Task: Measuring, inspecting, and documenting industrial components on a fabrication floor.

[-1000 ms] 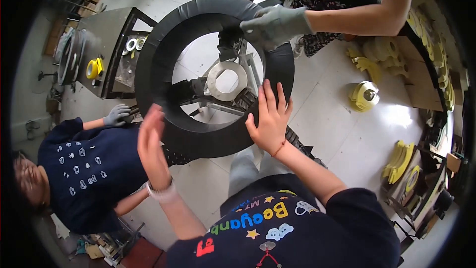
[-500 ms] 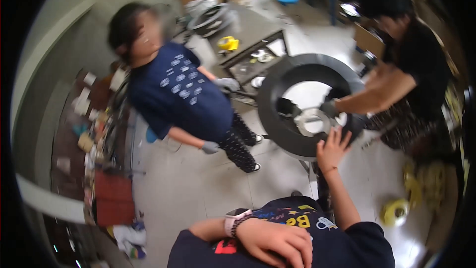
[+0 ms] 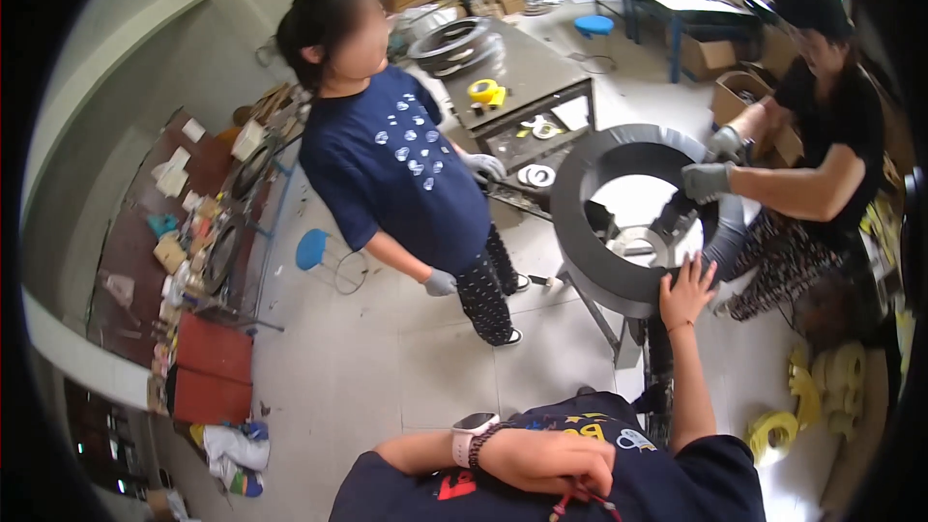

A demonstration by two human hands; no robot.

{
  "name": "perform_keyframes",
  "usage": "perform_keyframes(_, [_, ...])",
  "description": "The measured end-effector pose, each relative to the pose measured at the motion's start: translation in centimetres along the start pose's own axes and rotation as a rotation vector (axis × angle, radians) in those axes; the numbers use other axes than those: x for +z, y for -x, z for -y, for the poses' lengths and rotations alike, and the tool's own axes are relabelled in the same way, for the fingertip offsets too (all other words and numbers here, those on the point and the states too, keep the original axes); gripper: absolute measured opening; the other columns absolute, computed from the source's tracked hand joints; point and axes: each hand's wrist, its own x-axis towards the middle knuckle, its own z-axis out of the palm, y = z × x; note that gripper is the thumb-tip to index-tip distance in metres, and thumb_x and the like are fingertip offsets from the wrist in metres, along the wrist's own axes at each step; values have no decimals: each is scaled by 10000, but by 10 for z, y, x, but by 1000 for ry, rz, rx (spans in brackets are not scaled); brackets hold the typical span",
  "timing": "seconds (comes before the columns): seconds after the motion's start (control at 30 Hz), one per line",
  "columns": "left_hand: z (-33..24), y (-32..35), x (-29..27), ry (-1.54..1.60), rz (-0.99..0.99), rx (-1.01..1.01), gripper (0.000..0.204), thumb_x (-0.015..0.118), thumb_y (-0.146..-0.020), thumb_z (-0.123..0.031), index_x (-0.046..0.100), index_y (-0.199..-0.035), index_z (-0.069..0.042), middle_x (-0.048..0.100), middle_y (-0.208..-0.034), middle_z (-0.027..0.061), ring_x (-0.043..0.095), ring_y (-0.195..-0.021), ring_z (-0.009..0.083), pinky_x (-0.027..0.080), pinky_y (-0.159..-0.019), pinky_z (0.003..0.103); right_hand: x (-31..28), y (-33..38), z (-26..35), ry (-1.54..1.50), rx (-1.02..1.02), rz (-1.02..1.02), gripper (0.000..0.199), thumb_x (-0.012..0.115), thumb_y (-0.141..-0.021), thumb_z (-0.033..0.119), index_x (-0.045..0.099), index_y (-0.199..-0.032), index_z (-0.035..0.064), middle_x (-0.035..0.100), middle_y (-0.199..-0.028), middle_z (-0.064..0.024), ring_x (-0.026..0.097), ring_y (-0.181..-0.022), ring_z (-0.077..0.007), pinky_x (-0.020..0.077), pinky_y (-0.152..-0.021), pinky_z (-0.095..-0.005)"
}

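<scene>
My right hand (image 3: 688,290) rests with spread fingers on the near rim of a large black ring (image 3: 588,249), which sits tilted on a metal stand (image 3: 601,324). My left arm is bent across my body. The fingers of my left hand (image 3: 551,459) are curled around a thin red cord (image 3: 561,507) whose ends hang below them; the grip itself is partly hidden. Across the ring, a co-worker's grey-gloved hands (image 3: 708,180) are at its far right side, where the surface looks shinier and grey.
Another gloved person (image 3: 396,150) stands left of the ring. Behind is a workbench (image 3: 527,53) with yellow tape rolls (image 3: 486,92) and stacked rings (image 3: 449,43). Blue stools (image 3: 311,249) stand around; yellow rolls (image 3: 773,437) lie at right. A cluttered red table (image 3: 130,232) runs along the left.
The view has shifted, so the ring and people sit further right. The co-worker's hands have moved from inside the ring to its far right rim. My left fingers have curled, and a red cord shows.
</scene>
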Motion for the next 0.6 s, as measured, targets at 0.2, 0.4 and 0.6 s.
perform_keyframes(0.2, [-27,98,-5,-170,-273,-197,321,714,-887,-25,573,-1175,-24,624,-999,117,623,-871,236,524,-812,369,-166,17,-1,-1996,258,722,457,410,-1015,393,660,-1090,17,659,-1210,-148,625,-1060,-273,464,-968,-388])
perform_keyframes(0.4, [-53,248,-17,496,-426,408,112,731,-895,-164,656,-834,-108,606,-735,29,593,-698,132,480,-675,292,-418,109,-28,-1782,-1255,538,525,622,-935,497,662,-707,26,637,-669,-90,571,-537,-219,383,-567,-346])
perform_keyframes(0.6, [-136,175,-33,15,570,723,294,437,-1011,-167,575,-752,-141,621,-892,30,572,-711,97,391,-542,262,-533,221,15,-1060,-1372,766,235,533,-1028,230,566,-882,50,561,-918,-90,592,-882,-238,436,-738,-348])
